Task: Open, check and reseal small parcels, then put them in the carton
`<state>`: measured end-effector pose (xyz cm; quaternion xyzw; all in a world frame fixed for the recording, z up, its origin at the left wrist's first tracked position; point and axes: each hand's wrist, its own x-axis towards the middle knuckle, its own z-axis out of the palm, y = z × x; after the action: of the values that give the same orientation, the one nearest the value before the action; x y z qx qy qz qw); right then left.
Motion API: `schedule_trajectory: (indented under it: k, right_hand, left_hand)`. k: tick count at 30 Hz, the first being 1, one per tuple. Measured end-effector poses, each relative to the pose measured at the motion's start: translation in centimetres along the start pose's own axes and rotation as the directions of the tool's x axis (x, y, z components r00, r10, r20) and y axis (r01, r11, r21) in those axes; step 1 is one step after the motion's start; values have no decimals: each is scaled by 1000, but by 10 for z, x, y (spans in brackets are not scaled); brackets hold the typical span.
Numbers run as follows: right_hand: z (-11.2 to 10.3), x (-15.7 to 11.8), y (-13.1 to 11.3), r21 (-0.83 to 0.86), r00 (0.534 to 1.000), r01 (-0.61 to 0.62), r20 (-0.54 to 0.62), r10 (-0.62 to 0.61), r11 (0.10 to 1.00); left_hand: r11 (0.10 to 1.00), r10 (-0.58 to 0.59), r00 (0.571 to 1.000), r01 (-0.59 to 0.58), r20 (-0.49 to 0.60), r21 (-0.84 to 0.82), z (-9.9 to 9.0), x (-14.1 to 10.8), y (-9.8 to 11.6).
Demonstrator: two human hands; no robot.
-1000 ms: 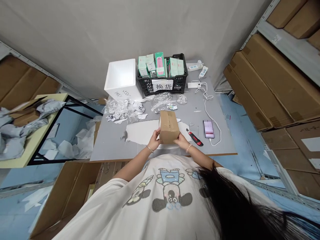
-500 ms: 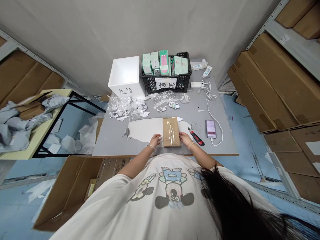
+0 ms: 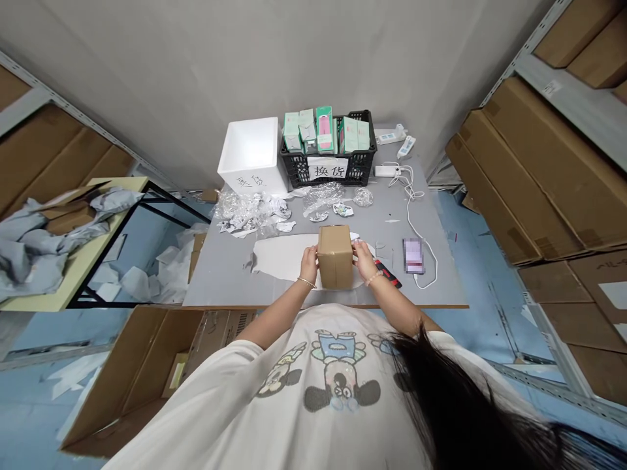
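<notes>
Between my two hands stands a small brown cardboard box [image 3: 336, 264], tipped up so that a taped side faces me. My left hand [image 3: 309, 264] grips its left side, and my right hand [image 3: 363, 259] grips the right side. Beneath the box lies a flattened white bag or sheet [image 3: 279, 256] on the grey table [image 3: 220, 274]. A black and red box cutter [image 3: 390, 274] rests just right of my right hand, partly covered by it.
A white foam box [image 3: 252, 156] and a black crate [image 3: 327, 168] of green cartons stand at the back. Crumpled paper and bubble wrap [image 3: 255, 212] lie before them. A phone [image 3: 413, 256] with a white cable is at right. An open carton [image 3: 132, 378] sits on the floor.
The box, lying flat with its taped top showing, has been tilted up onto an end. Both hands have closed in on its sides and moved slightly away from me.
</notes>
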<state>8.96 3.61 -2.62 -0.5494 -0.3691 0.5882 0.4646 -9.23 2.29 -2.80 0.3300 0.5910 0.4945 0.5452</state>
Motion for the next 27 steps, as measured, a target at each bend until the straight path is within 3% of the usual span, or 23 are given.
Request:
schedule_trajectory:
  k: [5,9,12,15,21,24,27]
  right_hand:
    - [0,-18,20,11,996,26,-81,-25,1000]
    - [7,-15,23,-28,999,28,-37,-29,999]
    - [13,-13,14,-48,999,-41,-10,41,998]
    - [14,-20,7,-62,989,-98,104,104,993]
    - [-13,-32,22,-79,950,96,304,-67,992]
    - [-36,-26,35,-164,940,141,331,-80,976]
    - [-58,-15,50,-296,966,114,255,-36,948]
  left_hand:
    - [996,93,995,-93,46,-4,-9,-15,-15]
    - [996,81,996,-78,45,-51,-13,-11,-22]
    - [999,27,998,-24,53,-49,-19,-6,-18]
    - [1000,-22,989,24,149,-12,-25,-8,-15]
    - [937,217,935,-280,282,207,-41,-45,-32]
    - [801,258,883,-422,392,424,-48,-61,-44]
    - [640,227,786,-566,575,520,-46,-64,-53]
